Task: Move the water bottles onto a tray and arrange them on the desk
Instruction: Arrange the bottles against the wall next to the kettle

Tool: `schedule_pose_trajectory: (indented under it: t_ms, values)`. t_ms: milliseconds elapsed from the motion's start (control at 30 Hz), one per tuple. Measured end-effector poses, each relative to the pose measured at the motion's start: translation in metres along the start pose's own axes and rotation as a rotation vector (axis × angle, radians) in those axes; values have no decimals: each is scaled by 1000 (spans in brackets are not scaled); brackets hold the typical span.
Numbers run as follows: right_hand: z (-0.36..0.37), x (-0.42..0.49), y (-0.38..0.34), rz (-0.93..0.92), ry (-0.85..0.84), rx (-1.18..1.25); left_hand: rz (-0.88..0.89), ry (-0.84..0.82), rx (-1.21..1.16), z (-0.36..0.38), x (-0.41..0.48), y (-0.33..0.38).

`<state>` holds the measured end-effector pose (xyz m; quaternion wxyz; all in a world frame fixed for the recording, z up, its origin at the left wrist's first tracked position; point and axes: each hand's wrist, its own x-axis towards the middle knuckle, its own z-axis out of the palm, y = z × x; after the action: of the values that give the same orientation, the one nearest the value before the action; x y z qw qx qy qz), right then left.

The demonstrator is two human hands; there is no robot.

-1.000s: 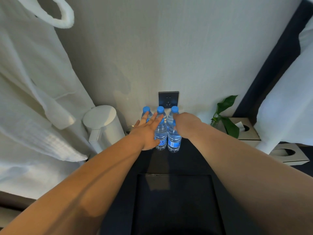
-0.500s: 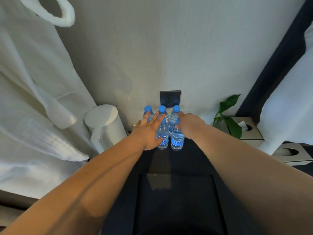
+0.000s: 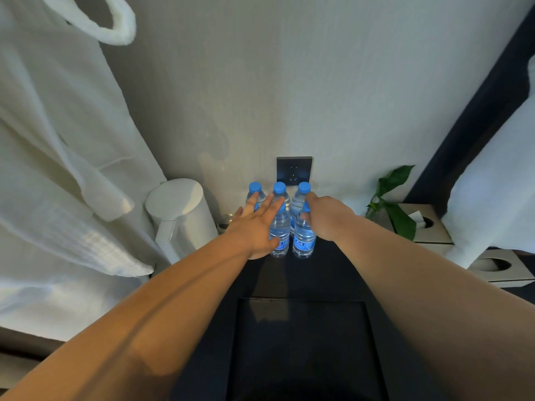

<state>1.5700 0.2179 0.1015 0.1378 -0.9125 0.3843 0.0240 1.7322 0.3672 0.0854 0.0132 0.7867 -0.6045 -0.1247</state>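
Several clear water bottles with blue caps and blue labels stand in a tight cluster at the back of the dark desk, against the wall. My left hand lies against the left side of the cluster, fingers spread, its thumb against the front left bottle. My right hand is curled around the neck of the front right bottle. Three caps of the back row show above my fingers. A dark rectangular tray lies on the desk just below the bottles, with nothing on it.
A white kettle stands left of the bottles, with a small glass between them. A white bathrobe hangs at the left. A wall socket sits behind the bottles. A plant, two tissue boxes and white bedding fill the right.
Both hands stay at the bottles. My right hand has shifted slightly on the front right bottle, so part of its cap now shows. The left hand's fingers have barely moved.
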Motion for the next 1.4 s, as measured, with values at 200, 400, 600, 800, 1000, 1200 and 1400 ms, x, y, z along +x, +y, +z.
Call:
schedule_pose_trajectory:
  t_ms: [200,400,600,800,1000,1200,1400]
  values:
    - [6,3,-5,23,52,-31,-9,10,0,2,-1,1]
    - [4,7,0,-51,60,-56,-7,8,1,1,-3,1]
    - [2,12,-8,43,86,-118,-10,5,-1,-1,-3,3]
    - [4,7,0,-1,29,-64,-17,16,1,-1,-3,3]
    - [12,10,-3,4,61,15,-23,35,7,1,-3,2]
    - [13,11,-1,-14,54,25,-22,56,37,5,-2,5]
    - [11,11,-1,-2,34,33,-55,131,90,11,3,6]
